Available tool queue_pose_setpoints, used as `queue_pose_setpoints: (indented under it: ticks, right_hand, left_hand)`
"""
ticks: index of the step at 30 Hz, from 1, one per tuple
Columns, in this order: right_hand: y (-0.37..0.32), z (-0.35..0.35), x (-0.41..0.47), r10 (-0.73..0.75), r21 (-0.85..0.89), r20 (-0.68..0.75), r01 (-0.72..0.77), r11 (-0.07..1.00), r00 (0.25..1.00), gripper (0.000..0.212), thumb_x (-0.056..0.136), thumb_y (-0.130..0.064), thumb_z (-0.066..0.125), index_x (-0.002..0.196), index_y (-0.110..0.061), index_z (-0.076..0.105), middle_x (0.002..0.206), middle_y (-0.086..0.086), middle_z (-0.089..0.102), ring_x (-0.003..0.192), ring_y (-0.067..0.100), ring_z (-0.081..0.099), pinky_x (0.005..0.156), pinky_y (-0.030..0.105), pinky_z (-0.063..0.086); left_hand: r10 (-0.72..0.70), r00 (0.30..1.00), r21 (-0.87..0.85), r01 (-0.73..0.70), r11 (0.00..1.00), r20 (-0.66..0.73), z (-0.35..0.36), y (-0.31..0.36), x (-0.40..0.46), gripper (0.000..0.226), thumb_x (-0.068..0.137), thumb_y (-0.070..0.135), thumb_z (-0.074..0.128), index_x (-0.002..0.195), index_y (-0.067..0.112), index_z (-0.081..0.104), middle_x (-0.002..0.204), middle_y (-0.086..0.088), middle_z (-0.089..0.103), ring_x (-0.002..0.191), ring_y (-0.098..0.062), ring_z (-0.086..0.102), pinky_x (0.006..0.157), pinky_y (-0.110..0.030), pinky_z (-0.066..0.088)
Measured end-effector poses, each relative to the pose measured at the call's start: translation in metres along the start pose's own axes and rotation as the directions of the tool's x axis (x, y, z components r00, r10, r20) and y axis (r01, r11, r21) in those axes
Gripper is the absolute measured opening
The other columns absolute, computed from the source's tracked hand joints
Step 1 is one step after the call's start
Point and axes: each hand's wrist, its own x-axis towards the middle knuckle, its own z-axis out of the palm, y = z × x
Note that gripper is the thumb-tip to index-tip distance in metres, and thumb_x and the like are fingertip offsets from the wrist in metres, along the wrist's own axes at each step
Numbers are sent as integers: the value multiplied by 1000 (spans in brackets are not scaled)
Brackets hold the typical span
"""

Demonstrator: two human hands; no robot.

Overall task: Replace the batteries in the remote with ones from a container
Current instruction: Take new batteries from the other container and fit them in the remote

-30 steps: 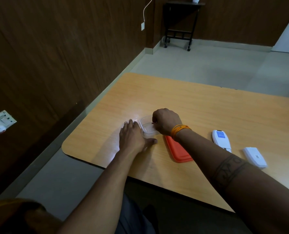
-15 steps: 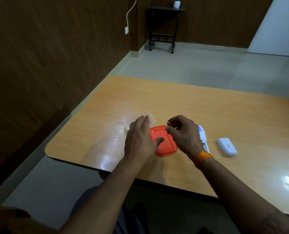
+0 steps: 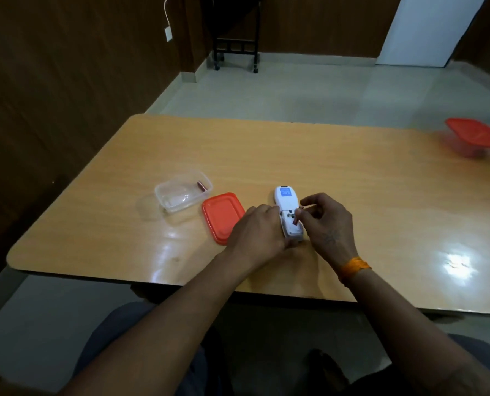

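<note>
The white remote (image 3: 287,208) lies on the wooden table (image 3: 352,181) with its battery bay uncovered at the near end. My left hand (image 3: 259,232) grips the remote's left side and near end. My right hand (image 3: 325,221) pinches a small reddish battery (image 3: 296,218) over the bay, tilted, its lower end in the compartment. To the left stands a clear container (image 3: 182,192) with one more reddish battery (image 3: 201,185) inside at its far right corner. Its orange lid (image 3: 222,215) lies flat between container and remote.
A second container with an orange lid (image 3: 477,137) stands at the table's far right edge. Beyond the table are a tiled floor, a dark wheeled stand (image 3: 235,38) by the wood-panelled wall, and a white door. The remote's cover is hidden.
My right hand came out of the clear container holding a battery and moved right to the remote. My left hand left the container and took hold of the remote. The view swung right.
</note>
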Motion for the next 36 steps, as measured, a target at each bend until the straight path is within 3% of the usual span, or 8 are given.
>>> queue_pose_setpoints:
  ticks: [3,7,14,22,28,32,36]
  right_hand:
    - [2,8,4,-53,-42,27,54,998,998,13,88,-17,77,99,-16,71,79,-4,76,75,12,70,75,33,55]
    - [11,12,6,-98,-94,73,104,990,993,13,88,-19,78,98,-16,71,90,-8,74,72,13,63,75,32,52]
    - [20,12,7,-96,-173,162,125,977,982,17,91,-27,78,104,-15,76,101,3,61,82,20,62,73,34,49]
    - [15,13,4,-136,-232,190,179,956,972,18,94,-25,73,107,-15,80,101,-2,54,84,22,64,74,36,52]
    - [17,14,-1,-162,-244,167,199,949,973,18,95,-24,71,108,-16,80,102,-2,55,82,18,61,69,31,47]
    - [16,13,-8,-179,-203,136,205,957,974,26,95,-25,72,119,-16,76,106,1,60,85,18,63,70,29,46]
    - [7,13,-9,-218,-232,65,227,946,974,26,95,-27,73,117,-14,74,109,4,64,82,21,66,65,30,45]
  left_hand:
    - [-1,1000,98,-1,995,22,8,1,9,52,85,63,68,117,22,67,108,-6,70,98,-29,62,79,-39,51]
    - [-11,1000,146,10,989,3,17,-1,12,50,91,65,56,114,23,67,106,-4,69,98,-29,58,74,-39,46]
    - [-6,999,99,10,995,-35,22,-3,9,52,93,60,61,126,19,66,117,-5,71,102,-27,57,85,-45,52]
    - [2,1000,115,1,993,-29,17,-1,9,40,98,52,54,116,19,68,108,-8,71,99,-31,56,83,-47,51]
    - [56,997,101,-51,994,-46,19,-2,9,34,99,45,59,113,16,69,106,-10,73,94,-31,59,83,-38,45]
    - [60,998,31,-60,998,1,14,-6,8,41,94,44,67,125,16,66,120,-8,70,109,-30,60,93,-43,51]
    - [37,999,36,-37,999,-9,-6,-16,0,71,86,53,77,143,15,60,143,-6,64,131,-27,55,106,-37,45]
